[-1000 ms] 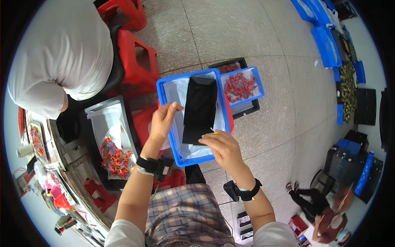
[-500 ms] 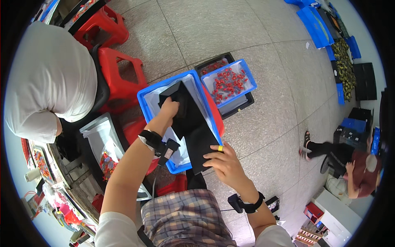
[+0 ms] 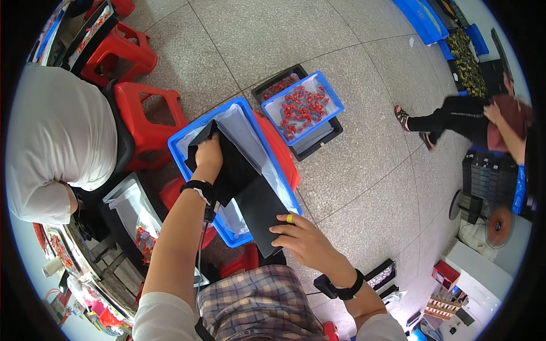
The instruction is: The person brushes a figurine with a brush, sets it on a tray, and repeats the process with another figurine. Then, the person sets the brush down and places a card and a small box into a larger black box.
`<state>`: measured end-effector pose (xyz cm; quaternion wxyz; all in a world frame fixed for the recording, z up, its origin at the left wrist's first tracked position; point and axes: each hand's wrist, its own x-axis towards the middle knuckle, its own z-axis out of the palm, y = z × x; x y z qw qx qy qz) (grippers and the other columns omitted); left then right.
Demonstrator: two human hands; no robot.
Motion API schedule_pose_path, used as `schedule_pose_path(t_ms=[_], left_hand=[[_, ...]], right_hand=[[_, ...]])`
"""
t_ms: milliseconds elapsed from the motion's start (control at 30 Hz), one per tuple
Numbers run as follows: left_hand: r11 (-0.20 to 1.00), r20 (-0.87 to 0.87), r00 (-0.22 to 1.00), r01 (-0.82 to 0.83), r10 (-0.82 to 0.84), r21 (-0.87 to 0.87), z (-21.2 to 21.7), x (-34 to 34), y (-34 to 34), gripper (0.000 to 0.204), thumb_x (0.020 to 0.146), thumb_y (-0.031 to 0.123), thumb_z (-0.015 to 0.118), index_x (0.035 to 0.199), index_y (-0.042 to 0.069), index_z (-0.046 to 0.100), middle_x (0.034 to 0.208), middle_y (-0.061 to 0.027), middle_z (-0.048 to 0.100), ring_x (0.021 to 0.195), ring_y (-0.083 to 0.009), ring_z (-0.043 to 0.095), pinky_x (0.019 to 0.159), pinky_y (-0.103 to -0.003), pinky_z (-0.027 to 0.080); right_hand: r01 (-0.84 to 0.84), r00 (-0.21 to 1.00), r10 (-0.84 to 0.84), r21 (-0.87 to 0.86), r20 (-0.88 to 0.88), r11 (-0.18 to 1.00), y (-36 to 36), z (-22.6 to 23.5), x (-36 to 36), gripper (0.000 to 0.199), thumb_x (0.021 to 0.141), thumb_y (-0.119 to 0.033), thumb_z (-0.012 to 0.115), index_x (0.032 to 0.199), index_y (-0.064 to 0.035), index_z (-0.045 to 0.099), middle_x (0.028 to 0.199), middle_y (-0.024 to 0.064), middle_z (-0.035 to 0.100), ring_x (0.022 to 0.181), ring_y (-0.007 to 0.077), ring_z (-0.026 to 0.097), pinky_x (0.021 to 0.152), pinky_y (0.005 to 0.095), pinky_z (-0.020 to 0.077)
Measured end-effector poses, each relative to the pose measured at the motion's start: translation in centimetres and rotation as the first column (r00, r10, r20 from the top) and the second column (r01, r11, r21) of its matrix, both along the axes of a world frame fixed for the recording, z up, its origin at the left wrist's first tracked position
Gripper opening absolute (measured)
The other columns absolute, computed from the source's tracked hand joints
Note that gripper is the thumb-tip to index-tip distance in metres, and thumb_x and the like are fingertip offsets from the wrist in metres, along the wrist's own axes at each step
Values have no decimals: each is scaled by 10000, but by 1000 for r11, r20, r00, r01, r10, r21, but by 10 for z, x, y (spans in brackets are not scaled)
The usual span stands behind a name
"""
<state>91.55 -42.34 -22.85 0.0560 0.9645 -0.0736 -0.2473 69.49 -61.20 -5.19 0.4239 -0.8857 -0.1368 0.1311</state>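
A blue tray [image 3: 245, 105] lined with white paper stands in front of me. My left hand [image 3: 209, 154] is over its left part, fingers closed on a thin black sheet [image 3: 233, 162] that stands folded or bent there; its exact kind I cannot make out. Nearer to me, a flat black panel [image 3: 263, 213] slants across the tray and past its front right edge. My right hand [image 3: 301, 238], with a yellow band on one finger, grips that panel's right edge. Whether the two black pieces are joined is hard to see.
Beyond sits a smaller blue tray [image 3: 338, 101] of red pieces, stacked on black trays [image 3: 315, 149]. Red stools [image 3: 145, 105] and a seated person [image 3: 65, 131] are on the left, beside a grey tray [image 3: 129, 190]. Far right, a person [image 3: 460, 116] walks past a fan [image 3: 500, 227].
My left hand has moved left and slightly down with the black sheet, which now spreads more upright. My right hand and the panel shifted a little left. The far person has walked forward.
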Motion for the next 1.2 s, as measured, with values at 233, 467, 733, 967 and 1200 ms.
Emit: schedule_pose_path(t_ms=[233,467,733,967,1200], left_hand=[[962,100,960,250,-261,108,2,-6,12,213,820,47,513,1032,47,527,1029,-181,596,915,-338,629,731,-402,538],[977,102,973,200,-208,79,21,-8,10,319,740,135,656,997,21,506,999,-178,590,911,-308,627,733,-388,539],[939,128,969,239,-212,-248,80,-28,38,290,821,310,614,903,37,563,954,-155,557,940,-346,558,774,-412,480],[493,-44,945,-209,324,-845,151,-101,69,147,862,125,606,911,-9,572,879,-117,632,707,-154,626,618,-273,490],[354,-294,955,-285,29,-891,180,-226,37,216,843,43,606,1058,21,592,927,-82,630,766,-132,603,696,-263,488]], right_hand=[[70,995,-67,-37,75,997,4,2,6,176,699,-5,594,836,-106,641,1192,67,543,1197,287,428,1012,428,345],[257,958,-252,-26,135,966,26,5,16,162,698,15,571,775,-118,623,1212,118,503,1209,320,415,994,443,333],[265,950,-255,-38,180,963,39,8,43,235,676,99,511,798,-88,585,1135,115,543,1124,315,479,934,416,369],[260,963,-258,-19,80,965,46,16,58,295,681,140,419,844,-39,588,1001,133,597,1008,311,539,880,393,415],[314,936,-307,-14,171,949,68,15,64,303,670,147,429,848,-42,585,920,107,594,946,307,541,831,400,424]])
